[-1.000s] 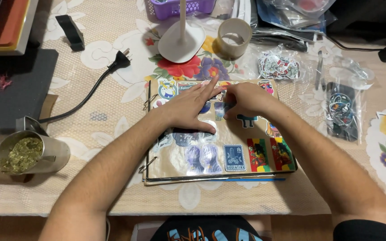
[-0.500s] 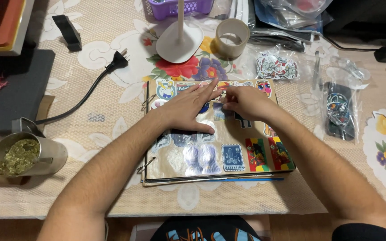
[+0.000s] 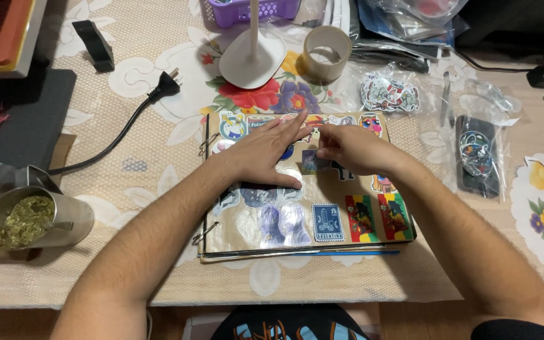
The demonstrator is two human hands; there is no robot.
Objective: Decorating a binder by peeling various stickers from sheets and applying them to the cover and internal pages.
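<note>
A brown ring-bound album page covered with colourful stickers lies in front of me on the table. My left hand rests flat on the page's upper middle, fingers spread and pointing right. My right hand is just to its right, fingertips pinched on a small bluish sticker that lies against the page between both hands. Along the page's lower edge I see a blue stamp-like sticker and two red-green ones.
A metal cup of green herb stands at the left. A black power plug and cord, a white lamp base and a tape roll lie beyond the album. Plastic bags of stickers sit to the right.
My right hand has slid slightly left and down, bringing the small sticker onto the page beside my left fingers. My left hand has stayed flat in place.
</note>
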